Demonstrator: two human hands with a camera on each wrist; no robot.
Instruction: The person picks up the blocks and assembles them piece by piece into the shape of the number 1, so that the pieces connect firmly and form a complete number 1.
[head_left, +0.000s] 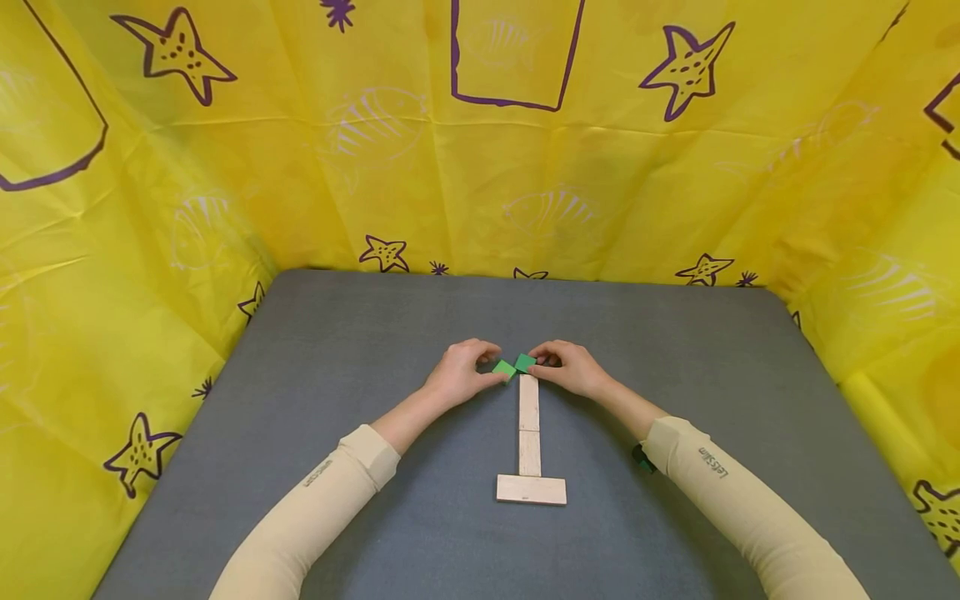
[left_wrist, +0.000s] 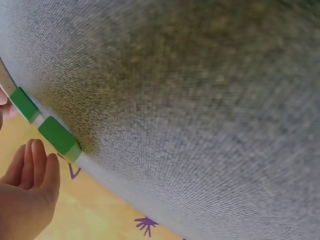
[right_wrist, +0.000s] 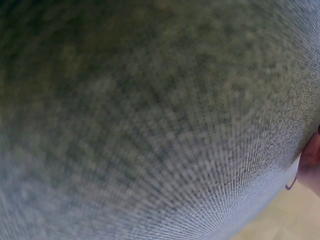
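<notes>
Head view is showing both hands meeting at the far end of a line of wooden blocks on the grey surface (head_left: 315,367). The left hand (head_left: 459,374) is curling its fingers and pinching the left green block (head_left: 504,368) between thumb and fingertips. The right hand (head_left: 572,368) is doing the same with the right green block (head_left: 525,362), its fingers bent round the piece. The two green blocks are lying just beside each other, tilted like diamonds, right at the top of the upright wooden strip (head_left: 528,425), which is running towards the person and touching a wider wooden block (head_left: 531,489) laid crosswise at its near end.

In the left wrist view the two green blocks are appearing edge-on at the left, with the left hand's fingers (left_wrist: 37,167) bent close below the nearer one; whether they are touching it there is hard to tell. The right wrist view is giving mostly blurred grey cloth, with only a sliver of the hand at the right edge
</notes>
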